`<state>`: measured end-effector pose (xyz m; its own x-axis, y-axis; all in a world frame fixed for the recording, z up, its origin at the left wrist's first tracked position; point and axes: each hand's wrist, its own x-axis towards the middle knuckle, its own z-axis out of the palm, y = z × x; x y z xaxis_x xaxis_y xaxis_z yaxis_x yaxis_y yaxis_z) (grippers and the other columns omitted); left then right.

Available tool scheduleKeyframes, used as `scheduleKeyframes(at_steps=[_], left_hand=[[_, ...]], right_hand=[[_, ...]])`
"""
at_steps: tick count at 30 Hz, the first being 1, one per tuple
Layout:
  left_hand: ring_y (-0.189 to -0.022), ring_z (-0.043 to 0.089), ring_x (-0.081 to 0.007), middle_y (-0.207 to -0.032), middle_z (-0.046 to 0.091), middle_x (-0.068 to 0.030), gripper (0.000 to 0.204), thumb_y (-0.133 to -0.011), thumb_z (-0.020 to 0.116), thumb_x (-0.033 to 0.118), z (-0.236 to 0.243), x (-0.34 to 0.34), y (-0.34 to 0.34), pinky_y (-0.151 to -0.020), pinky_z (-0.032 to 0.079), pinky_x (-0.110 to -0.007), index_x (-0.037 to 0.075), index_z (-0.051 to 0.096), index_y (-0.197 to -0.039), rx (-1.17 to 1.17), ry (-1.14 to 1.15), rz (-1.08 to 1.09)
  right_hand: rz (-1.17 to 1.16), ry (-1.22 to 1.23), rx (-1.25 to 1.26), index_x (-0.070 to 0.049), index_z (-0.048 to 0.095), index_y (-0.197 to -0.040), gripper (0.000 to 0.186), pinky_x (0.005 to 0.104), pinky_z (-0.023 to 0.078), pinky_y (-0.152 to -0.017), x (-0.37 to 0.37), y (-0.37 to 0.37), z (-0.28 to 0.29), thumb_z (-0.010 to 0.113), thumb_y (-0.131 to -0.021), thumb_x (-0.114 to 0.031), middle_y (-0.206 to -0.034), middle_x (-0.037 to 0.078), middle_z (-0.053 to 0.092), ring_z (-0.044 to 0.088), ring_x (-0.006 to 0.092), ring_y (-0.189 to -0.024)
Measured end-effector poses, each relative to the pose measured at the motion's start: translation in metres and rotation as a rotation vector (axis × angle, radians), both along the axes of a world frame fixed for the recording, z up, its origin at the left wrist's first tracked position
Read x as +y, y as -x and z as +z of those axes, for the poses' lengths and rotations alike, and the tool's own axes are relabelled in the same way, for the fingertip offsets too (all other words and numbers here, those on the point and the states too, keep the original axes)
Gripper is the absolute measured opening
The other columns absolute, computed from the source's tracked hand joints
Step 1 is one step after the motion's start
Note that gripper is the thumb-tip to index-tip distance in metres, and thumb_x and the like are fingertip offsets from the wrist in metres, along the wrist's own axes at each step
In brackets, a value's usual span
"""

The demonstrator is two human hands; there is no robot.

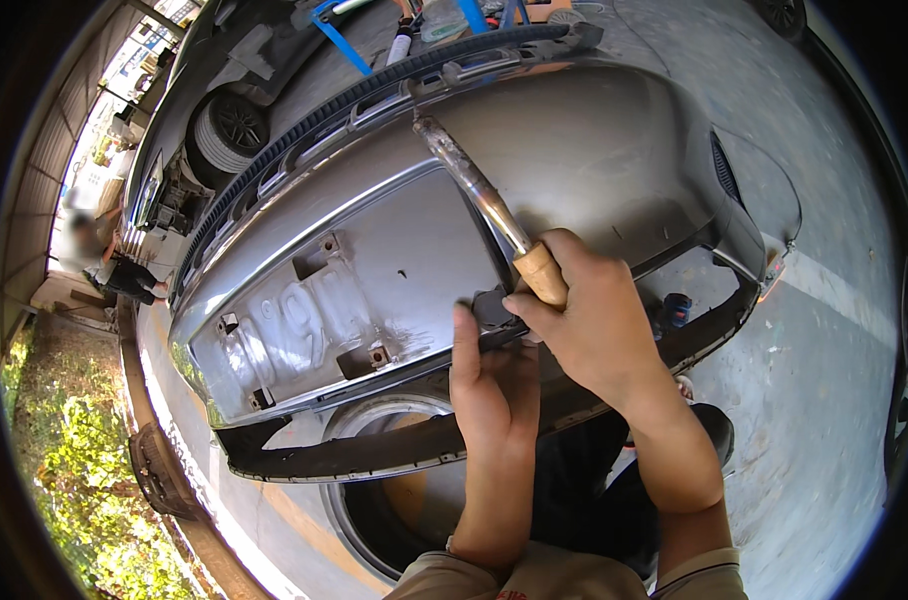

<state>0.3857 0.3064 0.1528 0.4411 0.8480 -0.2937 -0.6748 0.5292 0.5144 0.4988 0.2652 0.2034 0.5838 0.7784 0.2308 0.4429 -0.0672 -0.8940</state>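
A grey car bumper [594, 130] lies across in front of me, its recessed licence-plate area [404, 260] facing up. In my right hand [589, 320] is a soldering iron [484, 190] with a wooden handle. Its scorched metal shaft points up and to the left, over the bumper. My left hand [494, 390] grips the bumper at the lower edge of the recess, the thumb on top and the fingers partly hidden. Between that thumb and my right hand, a small dark rounded piece [491, 308] sits at the recess's corner; whether it is loose I cannot tell.
Under the bumper lies a tyre [354, 510]. A dark car with its front opened up [239, 110] stands at the far left, and a person [114, 260] is beyond it. Blue stand legs [344, 40] rise at the back. A cable [796, 200] runs along the floor at right.
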Motion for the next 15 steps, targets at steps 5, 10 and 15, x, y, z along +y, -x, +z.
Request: scheduleKeyframes(at_steps=[5,10,15], left_hand=[[-0.107,0.062,-0.0205,-0.113,0.070,-0.0059,0.036,-0.102,0.060,0.039,0.008,0.003,0.009,-0.099,0.046,-0.042,0.007,0.063,-0.118,-0.045,-0.018,-0.038],[-0.106,0.062,-0.0203,-0.113,0.069,-0.0066,0.031,-0.099,0.065,0.031,0.008,0.003,0.011,-0.100,0.046,-0.041,0.005,0.064,-0.117,-0.031,-0.009,-0.005],[-0.105,0.062,-0.0206,-0.113,0.068,-0.0074,0.026,-0.097,0.070,0.017,0.010,0.003,0.011,-0.097,0.048,-0.041,0.002,0.063,-0.117,0.063,-0.025,0.057]], right_hand=[[0.043,0.025,0.156,0.003,0.056,-0.095,0.027,0.0462,0.052,-0.070,0.005,0.006,0.003,0.077,-0.081,-0.008,-0.082,0.025,0.066,0.066,0.0465,-0.080],[0.043,0.032,0.134,0.003,0.056,-0.096,0.029,0.0454,0.052,-0.069,0.006,0.009,0.007,0.078,-0.080,-0.009,-0.082,0.024,0.066,0.066,0.0457,-0.079],[0.040,0.040,0.160,0.003,0.057,-0.095,0.028,0.0448,0.052,-0.070,0.008,0.012,0.003,0.078,-0.080,-0.008,-0.081,0.023,0.067,0.067,0.0441,-0.078]])
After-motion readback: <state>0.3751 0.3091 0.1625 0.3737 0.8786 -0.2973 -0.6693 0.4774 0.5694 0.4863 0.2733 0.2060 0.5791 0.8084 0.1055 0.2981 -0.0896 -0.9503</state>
